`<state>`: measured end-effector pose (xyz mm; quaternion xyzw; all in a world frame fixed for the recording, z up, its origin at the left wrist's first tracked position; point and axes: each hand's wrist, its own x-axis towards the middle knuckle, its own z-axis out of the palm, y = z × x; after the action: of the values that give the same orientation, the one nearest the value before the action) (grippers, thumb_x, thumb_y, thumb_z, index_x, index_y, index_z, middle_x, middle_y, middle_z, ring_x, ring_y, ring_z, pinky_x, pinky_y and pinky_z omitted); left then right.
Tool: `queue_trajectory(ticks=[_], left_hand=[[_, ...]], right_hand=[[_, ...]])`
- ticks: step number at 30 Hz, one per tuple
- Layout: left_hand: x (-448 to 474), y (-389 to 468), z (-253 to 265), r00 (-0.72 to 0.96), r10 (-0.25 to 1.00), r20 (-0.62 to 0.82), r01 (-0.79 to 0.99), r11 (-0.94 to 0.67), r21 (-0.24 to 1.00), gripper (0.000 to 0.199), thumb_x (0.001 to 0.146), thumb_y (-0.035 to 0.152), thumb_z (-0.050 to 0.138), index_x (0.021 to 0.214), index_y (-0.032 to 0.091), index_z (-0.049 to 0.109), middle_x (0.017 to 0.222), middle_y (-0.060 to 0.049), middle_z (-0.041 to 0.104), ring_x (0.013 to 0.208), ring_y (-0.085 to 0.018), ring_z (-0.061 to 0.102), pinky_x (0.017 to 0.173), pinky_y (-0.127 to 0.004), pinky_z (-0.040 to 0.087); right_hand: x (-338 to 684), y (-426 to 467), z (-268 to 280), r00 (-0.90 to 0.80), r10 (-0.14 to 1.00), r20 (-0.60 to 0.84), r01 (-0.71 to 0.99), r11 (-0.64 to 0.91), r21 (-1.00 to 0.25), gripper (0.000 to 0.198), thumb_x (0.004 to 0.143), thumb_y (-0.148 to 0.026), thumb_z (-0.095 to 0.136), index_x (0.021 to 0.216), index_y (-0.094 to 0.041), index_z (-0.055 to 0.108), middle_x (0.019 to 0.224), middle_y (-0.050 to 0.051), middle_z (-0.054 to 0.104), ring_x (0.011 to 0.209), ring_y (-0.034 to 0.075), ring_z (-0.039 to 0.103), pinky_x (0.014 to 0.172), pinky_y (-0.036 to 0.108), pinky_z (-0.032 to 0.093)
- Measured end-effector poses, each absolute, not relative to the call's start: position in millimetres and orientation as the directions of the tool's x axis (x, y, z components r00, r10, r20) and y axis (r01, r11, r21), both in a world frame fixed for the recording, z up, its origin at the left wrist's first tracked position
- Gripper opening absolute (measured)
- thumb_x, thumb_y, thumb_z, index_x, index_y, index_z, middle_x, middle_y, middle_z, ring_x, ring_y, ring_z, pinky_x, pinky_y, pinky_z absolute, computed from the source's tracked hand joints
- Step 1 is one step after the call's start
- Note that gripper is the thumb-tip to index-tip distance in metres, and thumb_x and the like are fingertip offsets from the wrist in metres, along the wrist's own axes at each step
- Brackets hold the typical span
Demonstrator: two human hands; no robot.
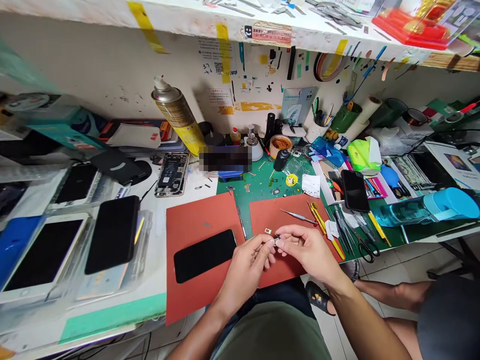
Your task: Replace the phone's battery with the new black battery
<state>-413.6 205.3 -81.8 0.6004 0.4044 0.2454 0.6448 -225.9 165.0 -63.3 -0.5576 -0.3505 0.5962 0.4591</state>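
Observation:
My left hand (255,255) and my right hand (300,245) meet above the red mat (288,212) on the right. Between their fingertips is a small pale part (276,241), pinched from both sides; its exact kind is too small to make out. Just behind the fingers lies a little SIM tray (267,231). A smartphone (204,256) with a dark screen rests on the red mat (195,215) to the left, close to my left hand. Beyond my right hand a metal screwdriver (298,216) lies on the mat, and yellow tweezers (318,217) are beside it.
Scissors (367,249), a blue water bottle (420,210) and a black phone (354,190) stand or lie to the right. An opened phone (171,174) and a spray can (178,117) are at the back left. A shelf (187,20) overhangs. Another person's leg (393,295) is at right.

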Motion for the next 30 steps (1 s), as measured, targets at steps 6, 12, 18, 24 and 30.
queue_trajectory(ticks=[6, 12, 18, 24, 30], left_hand=[[-417.0, 211.9, -76.0, 0.629, 0.752, -0.199, 0.189, 0.101, 0.977, 0.038, 0.111, 0.050, 0.051, 0.092, 0.022, 0.069, 0.083, -0.001, 0.068, 0.071, -0.014, 0.061, 0.071, -0.027, 0.050], [-418.0, 213.2, -75.0, 0.662, 0.721, -0.207, 0.175, 0.119, 0.977, 0.040, 0.111, 0.052, 0.050, 0.094, 0.021, 0.069, 0.084, -0.002, 0.069, 0.074, -0.015, 0.063, 0.072, -0.028, 0.051], [-414.9, 210.2, -76.0, 0.637, 0.724, -0.263, 0.146, 0.222, 0.964, 0.038, 0.108, 0.055, 0.057, 0.096, 0.021, 0.069, 0.085, -0.002, 0.072, 0.075, -0.015, 0.064, 0.071, -0.027, 0.052], [-412.9, 209.5, -76.5, 0.615, 0.737, -0.279, 0.083, 0.291, 0.953, 0.038, 0.106, 0.056, 0.060, 0.095, 0.021, 0.068, 0.080, -0.001, 0.070, 0.071, -0.014, 0.061, 0.071, -0.027, 0.052], [-412.1, 205.9, -79.3, 0.578, 0.766, -0.284, 0.072, 0.299, 0.952, 0.036, 0.105, 0.055, 0.063, 0.093, 0.021, 0.066, 0.078, 0.000, 0.068, 0.070, -0.013, 0.059, 0.068, -0.026, 0.049]], right_hand=[[-218.2, 165.7, -64.5, -0.024, 0.920, -0.391, -0.230, -0.385, -0.893, 0.036, 0.078, -0.046, 0.095, 0.096, -0.018, 0.082, 0.078, 0.001, 0.076, 0.069, 0.014, 0.068, 0.072, 0.030, 0.056], [-217.5, 164.2, -65.1, -0.047, 0.921, -0.387, -0.296, -0.383, -0.875, 0.035, 0.075, -0.042, 0.098, 0.094, -0.017, 0.083, 0.077, 0.002, 0.077, 0.066, 0.013, 0.069, 0.069, 0.028, 0.056], [-221.9, 159.1, -67.6, -0.007, 0.934, -0.357, -0.335, -0.338, -0.879, 0.032, 0.080, -0.040, 0.096, 0.099, -0.018, 0.084, 0.079, 0.002, 0.078, 0.071, 0.014, 0.072, 0.075, 0.028, 0.060], [-227.2, 152.3, -70.6, 0.062, 0.934, -0.353, -0.311, -0.318, -0.896, 0.033, 0.083, -0.042, 0.093, 0.106, -0.020, 0.084, 0.087, 0.004, 0.081, 0.080, 0.018, 0.079, 0.084, 0.033, 0.064], [-235.5, 148.8, -67.2, 0.136, 0.931, -0.339, -0.291, -0.290, -0.912, 0.032, 0.082, -0.044, 0.093, 0.105, -0.022, 0.085, 0.085, 0.003, 0.080, 0.078, 0.017, 0.077, 0.080, 0.031, 0.064]])
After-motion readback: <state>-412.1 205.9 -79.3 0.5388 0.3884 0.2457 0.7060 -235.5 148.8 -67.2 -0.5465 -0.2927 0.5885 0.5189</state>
